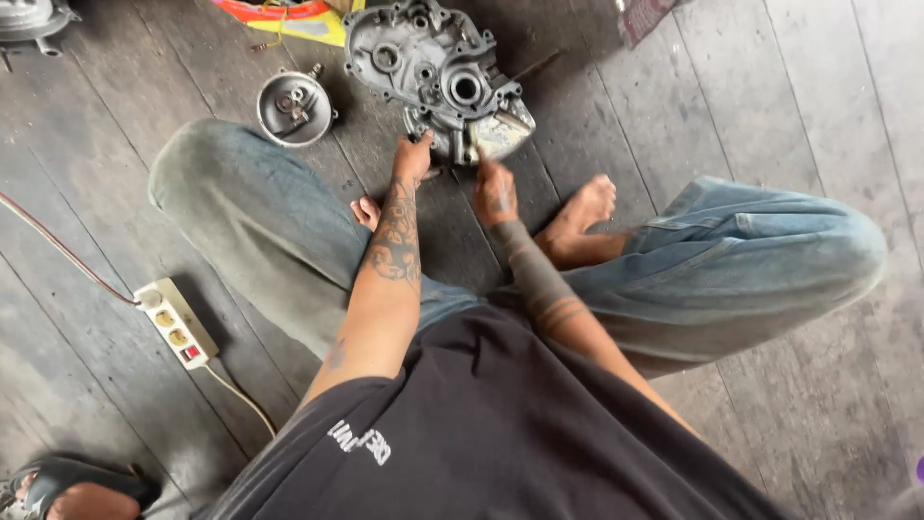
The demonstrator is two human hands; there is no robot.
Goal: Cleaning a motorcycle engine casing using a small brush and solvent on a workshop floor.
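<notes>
Floor point(751, 87): dark, worn wooden planks carrying everything listed; the person sat cross-legged on it in faded jeans and a black shirt, bare feet tucked in.

Casing point(438, 72): grey cast-metal engine case half, lying flat on the floor just beyond the person's feet. Bored holes, bosses and ribs showed on its upper face. Judged heavy and rigid, with grimy, possibly oily surfaces and hard edges; best taken at the thick outer rim with both hands, not by thin flanges.

Rag point(500, 135): pale, dirty piece of cloth or paper at the casing's near right corner. Soft and light by the look of it.

Round cover point(295, 108): small circular metal part with fittings inside, left of the casing and apart from it.

Power strip point(176, 323): white, with three sockets and a red switch, well to the near left of the casing; a cable ran from each end.

Sandalled foot point(67, 491): another person's, far nearer left of the casing, at the frame's corner.

Left hand point(414, 159): fingers closed on the casing's near edge, bracing it.

Right hand point(496, 188): at the casing's near right corner, fingers pinched on the rag and pressing it to the metal; the exact grip was partly hidden.
</notes>
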